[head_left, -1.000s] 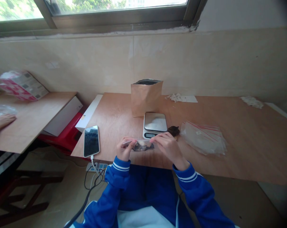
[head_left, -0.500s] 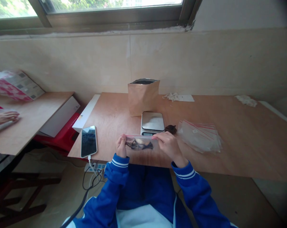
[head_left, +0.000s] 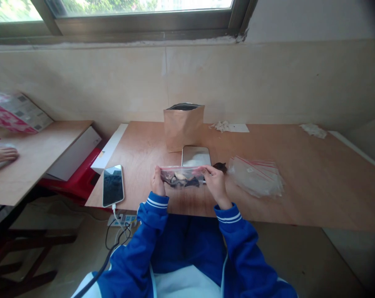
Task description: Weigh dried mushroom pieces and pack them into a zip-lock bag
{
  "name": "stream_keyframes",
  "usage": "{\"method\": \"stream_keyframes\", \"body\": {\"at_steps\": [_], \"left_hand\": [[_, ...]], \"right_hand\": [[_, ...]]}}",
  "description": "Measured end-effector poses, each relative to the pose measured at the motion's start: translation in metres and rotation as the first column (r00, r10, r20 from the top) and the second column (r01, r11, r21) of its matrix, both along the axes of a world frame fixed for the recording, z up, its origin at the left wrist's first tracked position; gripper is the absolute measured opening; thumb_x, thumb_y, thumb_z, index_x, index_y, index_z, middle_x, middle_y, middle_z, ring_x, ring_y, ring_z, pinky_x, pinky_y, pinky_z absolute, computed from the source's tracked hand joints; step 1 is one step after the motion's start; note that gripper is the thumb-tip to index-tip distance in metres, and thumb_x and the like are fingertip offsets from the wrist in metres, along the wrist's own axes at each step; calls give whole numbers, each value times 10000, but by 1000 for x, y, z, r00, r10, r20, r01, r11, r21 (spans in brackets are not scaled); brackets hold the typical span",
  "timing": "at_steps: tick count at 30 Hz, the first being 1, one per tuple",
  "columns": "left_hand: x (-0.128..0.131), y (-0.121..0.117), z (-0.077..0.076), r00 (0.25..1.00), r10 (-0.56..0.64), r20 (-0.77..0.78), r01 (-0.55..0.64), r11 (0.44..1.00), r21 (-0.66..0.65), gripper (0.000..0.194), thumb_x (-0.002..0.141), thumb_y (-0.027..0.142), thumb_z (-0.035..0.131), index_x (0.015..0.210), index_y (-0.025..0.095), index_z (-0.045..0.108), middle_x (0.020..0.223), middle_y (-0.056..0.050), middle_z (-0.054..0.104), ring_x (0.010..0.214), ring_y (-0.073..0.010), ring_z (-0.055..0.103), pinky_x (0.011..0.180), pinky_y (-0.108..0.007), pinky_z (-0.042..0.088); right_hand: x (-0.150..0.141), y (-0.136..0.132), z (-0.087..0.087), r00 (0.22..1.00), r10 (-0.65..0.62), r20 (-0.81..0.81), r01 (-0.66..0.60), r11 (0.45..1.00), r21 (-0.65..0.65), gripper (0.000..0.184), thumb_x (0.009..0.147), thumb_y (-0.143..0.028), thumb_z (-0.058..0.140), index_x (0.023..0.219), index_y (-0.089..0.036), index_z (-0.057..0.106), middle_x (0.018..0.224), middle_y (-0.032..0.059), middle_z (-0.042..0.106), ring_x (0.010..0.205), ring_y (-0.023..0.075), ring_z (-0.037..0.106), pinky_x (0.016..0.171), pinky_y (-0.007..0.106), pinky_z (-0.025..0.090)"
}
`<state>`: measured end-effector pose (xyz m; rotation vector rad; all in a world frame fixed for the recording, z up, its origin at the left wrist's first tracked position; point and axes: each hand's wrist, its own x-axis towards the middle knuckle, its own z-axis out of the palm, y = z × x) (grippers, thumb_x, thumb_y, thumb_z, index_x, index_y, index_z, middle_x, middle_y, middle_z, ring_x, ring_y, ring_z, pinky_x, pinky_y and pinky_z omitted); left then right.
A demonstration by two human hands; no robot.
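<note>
A clear zip-lock bag (head_left: 183, 179) with a red seal strip hangs between my hands, with dark and pale dried pieces inside. My left hand (head_left: 158, 182) is closed on its left end, and my right hand (head_left: 215, 182) pinches the right end of the seal. Behind the bag lies a kitchen scale (head_left: 196, 155), its front partly covered by the bag. A small dark dried piece (head_left: 220, 167) rests right of the scale. Farther right is a stack of flat zip-lock bags (head_left: 256, 176). An open brown paper pouch (head_left: 183, 129) stands behind the scale.
On the left of the wooden table (head_left: 299, 194) lies a phone (head_left: 113, 186) with a charging cable. White scraps (head_left: 221, 126) and a crumpled white piece (head_left: 313, 130) sit along the back. Another person's hand (head_left: 3, 155) rests on the neighbouring table (head_left: 22, 165).
The bag has risen slightly in view and now overlaps the scale's front. My right hand has come a little closer to the left one. The whole view has shifted slightly.
</note>
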<state>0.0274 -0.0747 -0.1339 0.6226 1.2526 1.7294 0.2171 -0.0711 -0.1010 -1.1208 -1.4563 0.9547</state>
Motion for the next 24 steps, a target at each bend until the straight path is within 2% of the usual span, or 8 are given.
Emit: {"method": "stream_keyframes", "body": {"at_steps": [2, 5, 9, 14, 16, 18, 20, 24], "left_hand": [[0, 2, 3, 1000, 15, 5, -15, 1000, 11, 593, 764, 703, 556, 651, 130, 656, 612, -40, 669, 586, -153, 644, 607, -262, 518], [1, 1, 5, 1000, 16, -8, -16, 1000, -21, 581, 774, 686, 555, 629, 130, 645, 598, -44, 661, 565, -151, 630, 586, -262, 507], [5, -1, 3, 1000, 6, 14, -5, 998, -69, 577, 789, 668, 531, 618, 130, 649, 592, -62, 661, 567, -169, 637, 600, -280, 508], [13, 1, -2, 978, -207, 14, 208, 975, -84, 683, 759, 744, 459, 683, 106, 691, 629, -113, 683, 579, -210, 644, 560, -316, 491], [13, 1, -5, 958, -285, -23, 284, 957, -62, 713, 743, 768, 448, 716, 105, 708, 629, -111, 680, 577, -199, 632, 571, -316, 493], [10, -1, -10, 952, -301, -60, 297, 953, -64, 714, 725, 775, 471, 697, 103, 712, 585, -97, 655, 541, -175, 599, 555, -301, 477], [5, -5, -17, 957, -279, -84, 272, 959, -86, 692, 700, 770, 512, 638, 107, 696, 531, -79, 616, 501, -153, 558, 512, -280, 441], [-2, -11, -31, 964, -239, -119, 225, 967, -121, 668, 661, 773, 548, 541, 124, 648, 480, -63, 564, 465, -136, 507, 471, -274, 394]], "right_hand": [[-8, -1, -1, 997, 35, -65, -37, 999, -25, 476, 927, -600, 443, 852, -200, 689, 838, 65, 739, 831, 242, 706, 800, 361, 552], [-18, -7, -3, 997, 50, -58, -51, 999, -18, 511, 919, -642, 415, 895, -199, 669, 898, 77, 718, 906, 237, 682, 832, 353, 547], [-25, -15, -6, 992, -101, -70, 98, 994, -45, 541, 913, -669, 380, 799, -206, 637, 808, 73, 699, 820, 235, 671, 806, 361, 553], [-12, -17, -1, 978, -186, -96, 183, 982, -39, 553, 933, -650, 346, 734, -210, 615, 753, 75, 704, 718, 219, 667, 716, 342, 548], [14, -18, 3, 945, -316, -89, 310, 948, -73, 577, 909, -681, 362, 710, -200, 613, 703, 79, 693, 656, 218, 655, 649, 341, 534], [57, -19, 9, 877, -473, -87, 460, 878, -132, 607, 865, -725, 388, 688, -190, 615, 647, 88, 675, 587, 214, 635, 574, 336, 509], [116, -21, 13, 827, -561, -36, 553, 823, -130, 593, 803, -740, 484, 665, -181, 628, 670, 114, 682, 605, 209, 638, 573, 322, 498], [248, -21, 16, 625, -779, 50, 781, 624, -38, 615, 730, -787, 501, 662, -191, 635, 670, 114, 665, 523, 199, 585, 493, 344, 459]]}}
